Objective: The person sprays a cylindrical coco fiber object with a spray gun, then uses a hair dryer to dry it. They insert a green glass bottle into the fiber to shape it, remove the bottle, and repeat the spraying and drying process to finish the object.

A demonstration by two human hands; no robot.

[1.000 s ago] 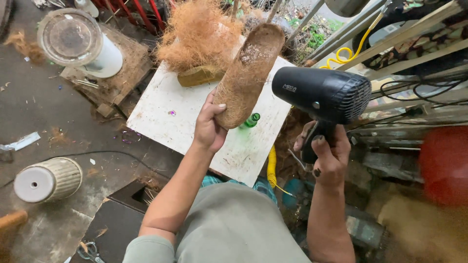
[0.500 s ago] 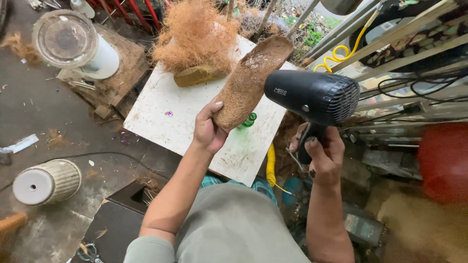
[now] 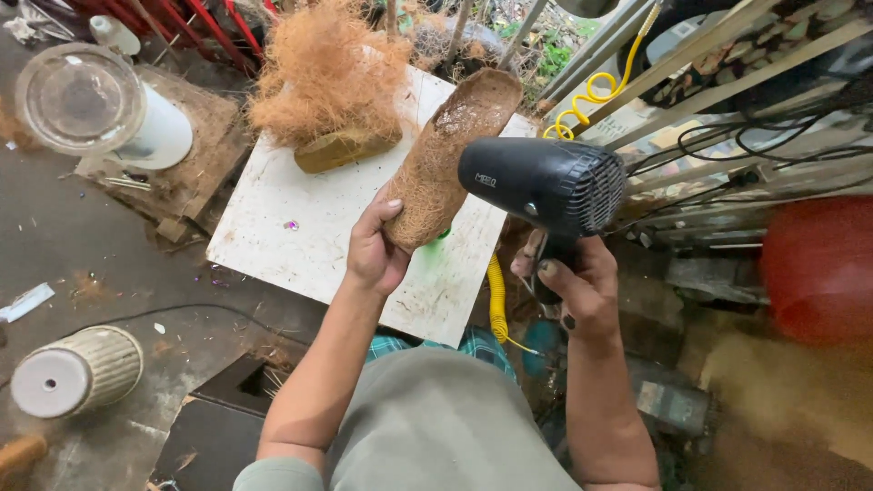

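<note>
Fingers of our left hand (image 3: 373, 250) clamp the long brown coconut-fibre boat (image 3: 450, 159) above the white square counter (image 3: 309, 227); our right hand (image 3: 577, 286) grips the black plastic hairdryer (image 3: 541, 182) beside it.

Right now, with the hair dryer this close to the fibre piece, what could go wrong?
The black hair dryer in the right hand points at the fibre piece held by the left hand; hot air might scorch it or those fingers. The air could also scatter the loose fibre pile on the white board.
</note>
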